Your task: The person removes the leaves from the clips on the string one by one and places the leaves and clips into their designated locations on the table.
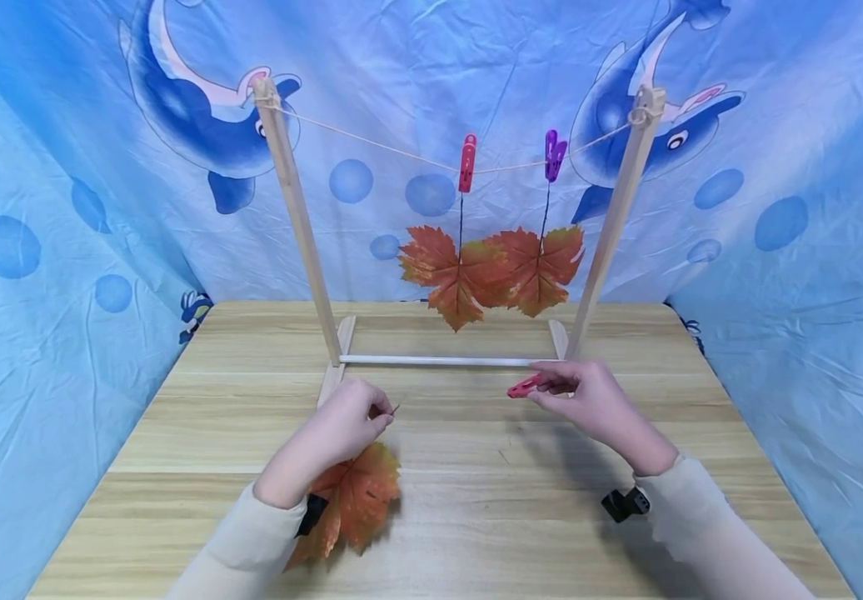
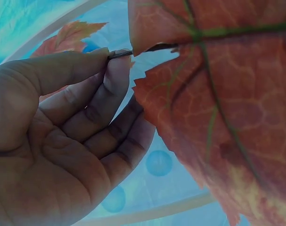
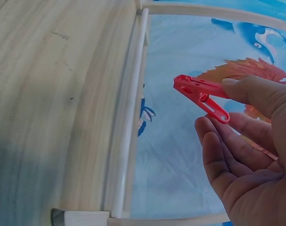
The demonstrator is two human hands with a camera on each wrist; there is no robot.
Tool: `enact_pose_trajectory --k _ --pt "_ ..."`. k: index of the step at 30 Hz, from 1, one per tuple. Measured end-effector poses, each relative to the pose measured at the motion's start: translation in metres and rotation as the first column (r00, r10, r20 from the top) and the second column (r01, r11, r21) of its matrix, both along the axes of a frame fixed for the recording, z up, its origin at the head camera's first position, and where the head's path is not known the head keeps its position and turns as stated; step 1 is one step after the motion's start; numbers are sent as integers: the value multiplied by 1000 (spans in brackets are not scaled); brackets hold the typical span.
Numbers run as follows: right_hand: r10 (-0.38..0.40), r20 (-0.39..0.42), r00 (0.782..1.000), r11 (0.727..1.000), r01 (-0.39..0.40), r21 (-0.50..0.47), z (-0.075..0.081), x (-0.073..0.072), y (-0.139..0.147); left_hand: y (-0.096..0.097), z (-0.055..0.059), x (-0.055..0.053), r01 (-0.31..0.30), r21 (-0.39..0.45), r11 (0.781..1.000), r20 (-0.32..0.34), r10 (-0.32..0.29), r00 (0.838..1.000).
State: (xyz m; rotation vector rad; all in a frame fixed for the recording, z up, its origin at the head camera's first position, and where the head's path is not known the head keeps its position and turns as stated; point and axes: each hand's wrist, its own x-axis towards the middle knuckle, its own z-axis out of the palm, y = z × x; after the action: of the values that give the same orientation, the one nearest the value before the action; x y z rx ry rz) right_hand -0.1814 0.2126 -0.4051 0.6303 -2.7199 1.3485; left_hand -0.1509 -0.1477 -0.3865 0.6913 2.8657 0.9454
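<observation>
My left hand [image 1: 349, 421] pinches the thin stem [image 2: 121, 53] of an orange maple leaf [image 1: 360, 492] between thumb and fingertips. The leaf hangs below that hand, partly hidden by the wrist, and fills the right of the left wrist view. In my right hand [image 1: 589, 400] a red clothespin [image 3: 199, 94] is held between thumb and fingers, its tip pointing left. Farther back, two more orange leaves hang from a string [image 1: 371, 140]: one leaf [image 1: 454, 275] by a red clothespin [image 1: 467, 162], the other leaf [image 1: 544, 271] by a purple clothespin [image 1: 554, 156].
The string is tied between two wooden posts, a left post [image 1: 296, 217] and a right post [image 1: 615, 221]. A white rod [image 1: 446, 361] joins them low down. The frame stands on a wood-grain table [image 1: 491, 517], with a blue dolphin-print cloth [image 1: 401, 75] behind and at the sides.
</observation>
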Motion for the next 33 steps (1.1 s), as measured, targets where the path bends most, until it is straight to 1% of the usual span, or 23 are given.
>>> enact_pose_trajectory --k 4,6,10,16,20,27,33 --pt "-21 3 1000 999 21 38 -7 -1 2 2 -6 0 13 4 1000 16 -13 1000" --pt "-43 19 999 998 42 53 -10 -1 4 2 -9 0 12 7 1000 26 -12 1000" --pt "-62 42 997 996 58 72 -15 -1 7 4 -16 -2 -1 4 1000 44 1 999" --pt "-71 27 997 994 68 83 -24 -3 12 6 -27 -4 -18 -39 999 11 18 1000" --pt "-62 35 997 995 59 80 -32 -5 14 7 -33 -5 -38 -47 998 16 39 999" --pt "-36 70 997 999 34 30 -46 -10 16 9 -43 -9 -59 -67 996 11 60 998" --pt "-35 49 998 999 33 40 -56 -13 16 9 -52 -11 -72 -89 993 40 76 996"
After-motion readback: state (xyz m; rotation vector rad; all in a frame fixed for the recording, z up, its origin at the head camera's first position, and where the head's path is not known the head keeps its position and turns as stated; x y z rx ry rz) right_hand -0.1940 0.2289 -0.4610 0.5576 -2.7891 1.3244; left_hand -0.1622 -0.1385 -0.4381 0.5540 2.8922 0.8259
